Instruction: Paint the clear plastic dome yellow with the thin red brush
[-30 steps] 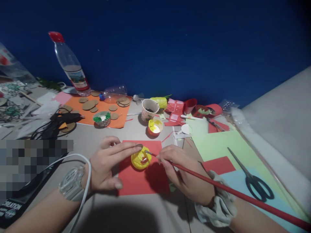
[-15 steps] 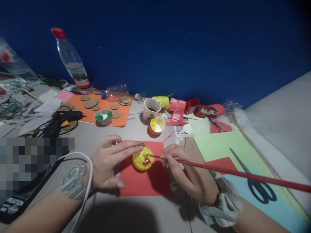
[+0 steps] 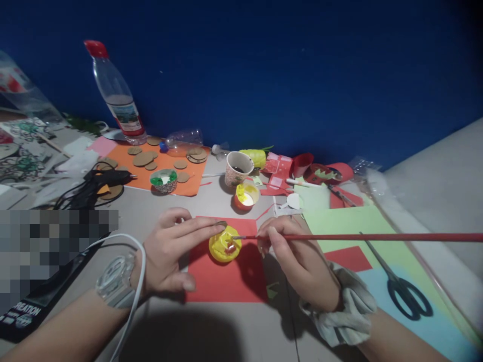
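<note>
On a square of red paper [image 3: 237,286] sits a small round piece coated in wet yellow paint [image 3: 222,253], with a reddish patch uncovered near its middle. My left hand [image 3: 171,249] has its fingers stretched out, and the fingertips rest at the piece's upper left edge, by a small brown rim. The thumb lies apart on the red paper's left side. In my right hand [image 3: 285,251] a long red paintbrush [image 3: 358,237] is pinched near its bristle end, the handle running level to the right. Its tip touches the yellow paint.
Behind the paper stand a small cup of yellow paint [image 3: 253,193], a paper cup with dark liquid [image 3: 237,168] and a green-painted small cup [image 3: 164,187]. A glue gun [image 3: 116,176] and tall bottle [image 3: 121,95] are left. Scissors [image 3: 407,296] lie right. A white cable crosses my left wrist.
The paintbrush handle has swung up from a slant to nearly level as my right hand turned. Its tip stays on the yellow piece. My left hand keeps its place on it.
</note>
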The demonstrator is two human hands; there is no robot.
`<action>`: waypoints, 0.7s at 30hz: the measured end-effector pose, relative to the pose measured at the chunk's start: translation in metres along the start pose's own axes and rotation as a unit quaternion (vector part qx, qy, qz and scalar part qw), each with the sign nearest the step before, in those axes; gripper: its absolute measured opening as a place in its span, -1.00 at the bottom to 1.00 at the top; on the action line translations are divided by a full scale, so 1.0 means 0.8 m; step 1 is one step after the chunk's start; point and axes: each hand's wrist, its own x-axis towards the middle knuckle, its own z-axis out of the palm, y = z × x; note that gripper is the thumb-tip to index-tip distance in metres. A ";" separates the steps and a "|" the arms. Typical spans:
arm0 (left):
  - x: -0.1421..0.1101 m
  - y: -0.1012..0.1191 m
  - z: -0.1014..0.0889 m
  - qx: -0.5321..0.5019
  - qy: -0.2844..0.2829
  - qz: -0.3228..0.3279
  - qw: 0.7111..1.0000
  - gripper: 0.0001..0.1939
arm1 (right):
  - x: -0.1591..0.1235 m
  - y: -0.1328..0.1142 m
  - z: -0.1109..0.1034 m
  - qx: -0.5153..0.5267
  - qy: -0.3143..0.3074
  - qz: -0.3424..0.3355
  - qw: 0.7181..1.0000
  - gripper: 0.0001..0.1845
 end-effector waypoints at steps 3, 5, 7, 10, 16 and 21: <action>0.000 0.000 0.000 0.001 0.003 -0.002 1.000 -0.14 | 0.000 0.001 -0.001 -0.002 0.009 -0.007 1.000 -0.84; 0.000 0.000 0.000 0.002 0.004 -0.001 1.000 -0.15 | 0.000 0.002 -0.002 0.003 0.012 -0.008 1.000 -0.84; 0.000 0.000 0.000 0.002 0.005 0.001 1.000 -0.15 | 0.000 0.002 -0.001 0.010 0.000 -0.008 1.000 -0.83; -0.001 0.000 0.001 0.002 0.005 0.003 1.000 -0.15 | 0.000 0.002 -0.001 0.011 -0.004 -0.013 1.000 -0.83; -0.002 0.000 0.001 0.001 0.000 0.000 1.000 -0.14 | 0.000 0.003 0.000 0.006 -0.002 -0.016 1.000 -0.83; -0.003 0.000 0.002 -0.003 0.002 -0.005 1.000 -0.14 | -0.001 0.005 0.001 0.014 0.002 -0.011 1.000 -0.83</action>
